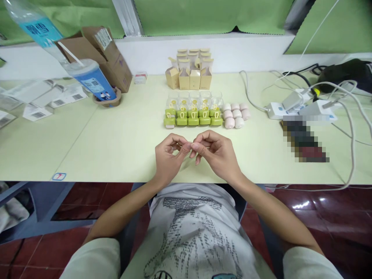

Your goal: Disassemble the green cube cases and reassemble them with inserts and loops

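Note:
My left hand (171,157) and my right hand (217,155) meet over the front part of the table, thumbs and index fingertips pinched together. Whatever lies between the fingertips, if anything, is too small or hidden to make out. Just beyond them stand green caps with cream loops (193,121) in rows. Behind these are clear cups with yellow marks (194,97). To their right sits a cluster of pale pink and white rounded pieces (236,115). Small open cream cardboard boxes (194,77) stand farther back, near the wall.
Left on the pale table (122,155) are a blue drink cup (97,83) in a cardboard holder, a brown carton (116,66), a tall plastic bottle (40,29) and white boxes (37,112). On the right lie power strips with chargers (302,106), cables and a pixelated object (303,141).

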### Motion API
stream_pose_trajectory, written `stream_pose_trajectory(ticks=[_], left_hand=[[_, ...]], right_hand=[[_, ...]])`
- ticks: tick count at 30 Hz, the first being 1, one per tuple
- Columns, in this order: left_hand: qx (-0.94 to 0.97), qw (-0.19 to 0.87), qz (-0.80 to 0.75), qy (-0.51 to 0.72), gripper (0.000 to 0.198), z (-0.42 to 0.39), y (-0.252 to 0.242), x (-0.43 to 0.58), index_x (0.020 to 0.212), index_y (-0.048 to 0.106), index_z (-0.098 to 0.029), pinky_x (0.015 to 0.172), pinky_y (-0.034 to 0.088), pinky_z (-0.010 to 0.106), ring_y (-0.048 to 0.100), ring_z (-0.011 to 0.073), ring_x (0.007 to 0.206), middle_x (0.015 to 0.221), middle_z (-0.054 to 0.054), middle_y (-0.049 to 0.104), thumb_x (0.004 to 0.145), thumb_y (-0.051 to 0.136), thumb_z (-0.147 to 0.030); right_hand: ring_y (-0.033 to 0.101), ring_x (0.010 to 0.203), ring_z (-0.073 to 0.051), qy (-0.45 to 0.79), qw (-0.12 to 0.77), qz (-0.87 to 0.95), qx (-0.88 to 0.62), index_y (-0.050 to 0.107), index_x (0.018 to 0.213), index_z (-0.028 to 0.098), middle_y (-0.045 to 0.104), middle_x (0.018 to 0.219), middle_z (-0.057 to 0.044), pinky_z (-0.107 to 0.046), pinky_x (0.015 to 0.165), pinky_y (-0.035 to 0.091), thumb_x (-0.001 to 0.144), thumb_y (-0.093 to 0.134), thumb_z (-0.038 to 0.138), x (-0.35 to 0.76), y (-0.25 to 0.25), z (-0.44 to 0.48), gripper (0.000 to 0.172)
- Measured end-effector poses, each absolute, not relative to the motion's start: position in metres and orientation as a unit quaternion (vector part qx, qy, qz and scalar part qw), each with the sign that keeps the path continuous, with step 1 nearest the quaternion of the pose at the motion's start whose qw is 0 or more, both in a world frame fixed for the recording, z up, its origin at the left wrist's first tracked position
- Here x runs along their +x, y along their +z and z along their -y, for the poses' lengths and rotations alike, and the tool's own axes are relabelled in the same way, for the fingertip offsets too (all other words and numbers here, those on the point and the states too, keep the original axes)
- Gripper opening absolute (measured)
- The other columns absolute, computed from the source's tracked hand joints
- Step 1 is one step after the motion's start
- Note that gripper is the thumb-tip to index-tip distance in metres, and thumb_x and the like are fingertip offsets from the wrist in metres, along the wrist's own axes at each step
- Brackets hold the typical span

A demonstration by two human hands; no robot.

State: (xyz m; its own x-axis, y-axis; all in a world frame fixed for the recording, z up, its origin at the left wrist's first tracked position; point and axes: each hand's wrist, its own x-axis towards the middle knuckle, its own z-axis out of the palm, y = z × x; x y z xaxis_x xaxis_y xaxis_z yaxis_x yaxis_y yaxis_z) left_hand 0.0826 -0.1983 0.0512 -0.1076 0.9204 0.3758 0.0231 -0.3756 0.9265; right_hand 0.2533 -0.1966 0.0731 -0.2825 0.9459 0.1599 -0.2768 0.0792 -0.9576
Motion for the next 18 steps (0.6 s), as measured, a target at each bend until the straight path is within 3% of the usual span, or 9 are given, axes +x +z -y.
stream_pose_trajectory(ticks=[7, 13, 18], left_hand=[[0.549, 0.302, -0.455, 0.633, 0.056, 0.201, 0.041, 0.086, 0.084, 0.074, -0.022, 0.064, 0.055, 0.027, 0.068, 0.0137, 0.069, 0.076, 0.001, 0.073, 0.087, 0.095, -0.074], [0.562, 0.252, -0.451, 0.645, 0.044, 0.205, 0.034, 0.09, 0.087, 0.076, -0.022, 0.064, 0.055, 0.027, 0.069, 0.0136, 0.069, 0.076, 0.0, 0.074, 0.094, 0.093, -0.063], [0.556, 0.317, -0.427, 0.639, 0.044, 0.205, 0.04, 0.085, 0.084, 0.077, -0.022, 0.063, 0.054, 0.025, 0.067, 0.0123, 0.067, 0.075, 0.0, 0.074, 0.086, 0.102, -0.058]], right_hand=[[0.074, 0.069, -0.018, 0.573, 0.521, 0.533, -0.341, 0.076, 0.091, 0.021, 0.076, 0.079, -0.003, -0.029, 0.055, 0.065, 0.085, 0.099, 0.07, 0.249, 0.072, 0.2, 0.055], [0.073, 0.067, -0.018, 0.568, 0.54, 0.502, -0.365, 0.076, 0.088, 0.021, 0.074, 0.076, -0.002, -0.026, 0.049, 0.058, 0.077, 0.106, 0.064, 0.244, 0.066, 0.202, 0.053], [0.065, 0.059, -0.014, 0.566, 0.529, 0.518, -0.363, 0.074, 0.084, 0.021, 0.07, 0.067, 0.0, -0.024, 0.043, 0.044, 0.08, 0.105, 0.062, 0.248, 0.069, 0.202, 0.051]])
